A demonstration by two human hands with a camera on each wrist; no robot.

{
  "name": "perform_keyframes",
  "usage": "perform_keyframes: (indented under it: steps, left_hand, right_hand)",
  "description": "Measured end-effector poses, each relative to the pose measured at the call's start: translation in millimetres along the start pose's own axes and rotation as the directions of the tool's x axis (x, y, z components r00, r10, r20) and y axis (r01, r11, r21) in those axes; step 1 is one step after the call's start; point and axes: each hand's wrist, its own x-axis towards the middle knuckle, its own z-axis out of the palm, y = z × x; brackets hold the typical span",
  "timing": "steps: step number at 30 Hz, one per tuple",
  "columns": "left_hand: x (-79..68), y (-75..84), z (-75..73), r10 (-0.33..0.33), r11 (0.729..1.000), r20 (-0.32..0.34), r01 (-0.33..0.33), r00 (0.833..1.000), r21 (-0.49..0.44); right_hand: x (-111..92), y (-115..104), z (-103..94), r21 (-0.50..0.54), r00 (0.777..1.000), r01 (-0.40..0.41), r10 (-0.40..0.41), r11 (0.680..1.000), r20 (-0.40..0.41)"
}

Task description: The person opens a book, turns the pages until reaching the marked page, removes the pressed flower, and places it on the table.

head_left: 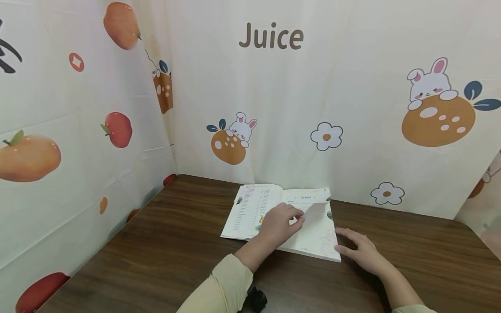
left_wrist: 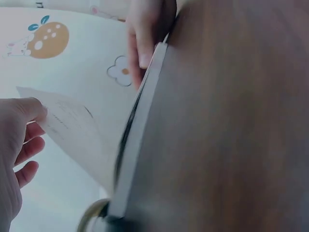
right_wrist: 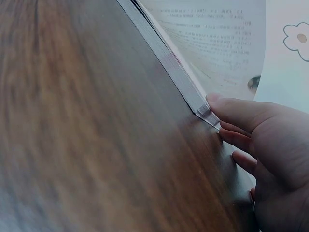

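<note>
An open book (head_left: 250, 208) with printed text and small pictures lies on the table. My left hand (head_left: 279, 221) is over its right half and pinches a lifted page (head_left: 316, 211) between thumb and index finger. In the left wrist view, that page (left_wrist: 72, 130) curves up from the book while the other fingers of the left hand (left_wrist: 14, 150) stay loosely bent. At the right edge of the book is my right hand (head_left: 362, 250), with its fingers relaxed. From the right wrist view, the thumb (right_wrist: 231, 108) touches the book's corner, and the fingertips are beside the page block (right_wrist: 169, 60).
The book rests on a dark brown wooden table (head_left: 176, 226), near its back edge. Behind and to the left hang white curtains (head_left: 289, 95) printed with fruit, rabbits and flowers. A small black object (head_left: 257, 299) shows beside the left sleeve.
</note>
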Motion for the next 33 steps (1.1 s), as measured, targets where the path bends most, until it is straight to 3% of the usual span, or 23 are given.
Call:
perform_keyframes:
  steps: [5,11,15,21,27,30,33]
  left_hand:
    - [6.0,-7.2,-14.0,-0.033,0.999,-0.056,0.03,0.998,-0.042]
    - [11.4,-20.8,-34.1,-0.106,0.99,-0.072,0.098,0.992,-0.1]
    - [14.3,-33.7,-45.7,-0.152,0.985,-0.066,0.145,0.986,-0.091]
    - [15.8,-49.9,-66.3,-0.244,0.97,0.062,0.244,0.968,0.01]
    - [15.6,-59.5,-81.8,-0.272,0.954,0.176,0.24,0.946,0.182]
    - [14.5,-62.8,-86.2,-0.295,0.943,0.256,0.236,0.921,0.235]
    - [12.4,-65.6,-89.4,-0.334,0.93,0.348,0.247,0.876,0.271]
  right_hand:
    - [-0.1,-0.4,-0.4,-0.006,1.0,0.002,-0.002,1.0,0.0]
    - [0.3,-0.7,-0.6,-0.005,1.0,0.005,-0.005,1.0,-0.001]
    - [1.0,0.1,-0.3,-0.01,1.0,0.014,-0.014,1.0,-0.008]
    - [1.2,-0.2,0.2,-0.008,1.0,0.011,-0.011,1.0,-0.011]
    - [1.0,-0.9,0.6,0.0,1.0,0.002,-0.002,1.0,-0.008]
    - [1.1,-0.3,1.1,0.002,1.0,-0.001,0.001,1.0,-0.006]
    - [1.1,0.6,1.6,-0.001,1.0,0.0,0.0,1.0,-0.006]
